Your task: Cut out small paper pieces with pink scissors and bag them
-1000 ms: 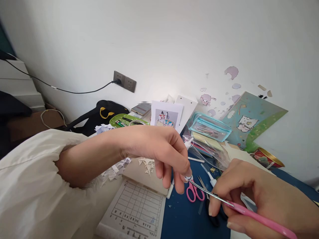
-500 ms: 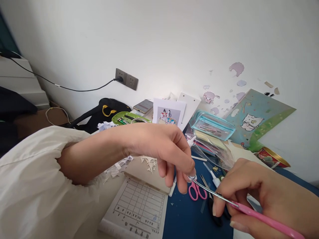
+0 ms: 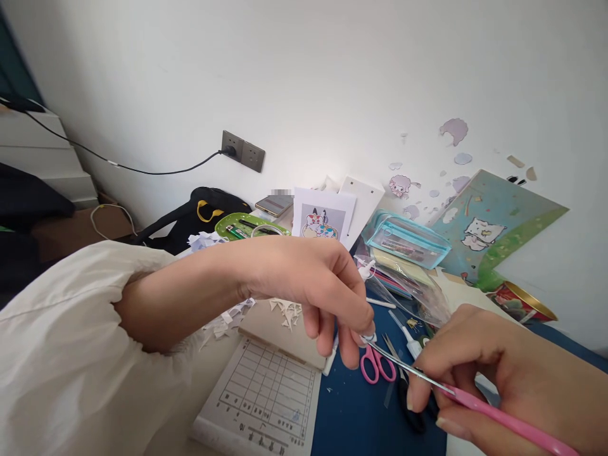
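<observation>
My left hand (image 3: 313, 288) hangs over the desk with thumb and fingers pinched on a tiny white piece (image 3: 368, 339) at their tips. My right hand (image 3: 503, 373) grips a thin pink-handled metal tool (image 3: 475, 400); its silver point reaches up to the tiny piece. Below the left fingers lie small pink scissors (image 3: 377, 366) and black scissors (image 3: 411, 411) on the blue mat (image 3: 351, 418).
A printed table sheet (image 3: 266, 392), a beige pad with paper scraps (image 3: 285, 320), a teal pencil case (image 3: 406, 239), clear bags, a green tray (image 3: 247, 226), a phone (image 3: 273, 204), a black bag (image 3: 199, 212), a cartoon board (image 3: 494, 231) and a tin (image 3: 520, 303) crowd the desk against the wall.
Both hands have shifted slightly to the right together, still joined at the tiny piece. The view has drifted a little.
</observation>
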{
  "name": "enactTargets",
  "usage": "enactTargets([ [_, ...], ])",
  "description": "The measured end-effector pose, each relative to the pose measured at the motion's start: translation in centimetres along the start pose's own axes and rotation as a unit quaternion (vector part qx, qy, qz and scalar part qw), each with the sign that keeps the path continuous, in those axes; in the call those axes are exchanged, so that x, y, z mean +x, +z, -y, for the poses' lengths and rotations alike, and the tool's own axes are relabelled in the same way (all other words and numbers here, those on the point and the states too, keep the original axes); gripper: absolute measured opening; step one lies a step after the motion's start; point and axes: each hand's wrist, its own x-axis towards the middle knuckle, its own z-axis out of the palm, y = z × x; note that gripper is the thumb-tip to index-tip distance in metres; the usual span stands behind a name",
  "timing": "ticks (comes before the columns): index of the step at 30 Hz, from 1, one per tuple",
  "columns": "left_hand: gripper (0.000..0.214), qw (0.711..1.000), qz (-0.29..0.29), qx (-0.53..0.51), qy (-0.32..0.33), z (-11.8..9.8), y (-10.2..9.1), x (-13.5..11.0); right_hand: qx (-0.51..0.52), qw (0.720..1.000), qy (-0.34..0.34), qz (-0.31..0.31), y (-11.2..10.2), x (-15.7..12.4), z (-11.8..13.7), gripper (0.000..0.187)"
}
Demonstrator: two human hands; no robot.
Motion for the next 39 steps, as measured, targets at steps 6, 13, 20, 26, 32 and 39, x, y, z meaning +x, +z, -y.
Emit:
enactTargets([
  [6, 0.015, 1.0, -0.01, -0.007, -0.001, 0.3, 0.0, 0.3, -0.05, 0.997, -0.014, -0.049, 0.4, 0.0, -0.5, 0.016],
  [13, 0.016, 1.0, -0.018, -0.017, 0.004, 0.5, -0.1, 0.6, -0.086, 0.994, -0.033, -0.062, 0.4, -0.1, -0.1, 0.018],
  [20, 0.018, 1.0, -0.001, -0.011, -0.017, 0.1, -0.4, 0.3, -0.087, 0.996, 0.01, -0.028, 0.0, 0.1, 1.0, 0.014],
  [26, 0.023, 1.0, -0.012, -0.003, -0.019, -0.1, -0.3, 0.1, 0.003, 0.995, 0.094, -0.041, -0.2, 0.0, 1.0, 0.012],
  [32, 0.022, 1.0, -0.012, -0.01, 0.001, 0.3, -0.3, 0.3, 0.029, 0.995, 0.093, -0.032, -0.3, -0.4, 0.9, 0.016],
  [39, 0.021, 1.0, -0.008, -0.011, 0.002, 0.2, -0.3, 0.3, 0.023, 0.998, 0.062, 0.024, -0.6, 0.2, 0.1, 0.016],
])
